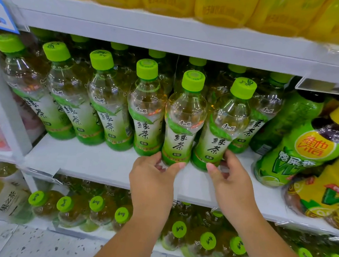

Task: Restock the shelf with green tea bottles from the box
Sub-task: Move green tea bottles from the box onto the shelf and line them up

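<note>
- White shelf (93, 161) carries a row of upright green tea bottles (109, 103).
- Left hand (152, 175) grips the base of one front bottle (182, 119).
- Right hand (232, 180) grips the neighbour bottle (223, 128), touching it.

Body in view: 2 hands + forearms only. L hand (151, 177) and R hand (233, 182) are both bare, and the forearms are bare too, right down to the bottom edge of the frame. Nails are short, cut close to the fingertips, plain finish; clearest on both thumbs. Knuckles show faintly on the back of the L hand, w/ light creases at the R wrist. Forearms are slim and smooth, looking wider toward the frame bottom (wide-angle stretch).
</note>
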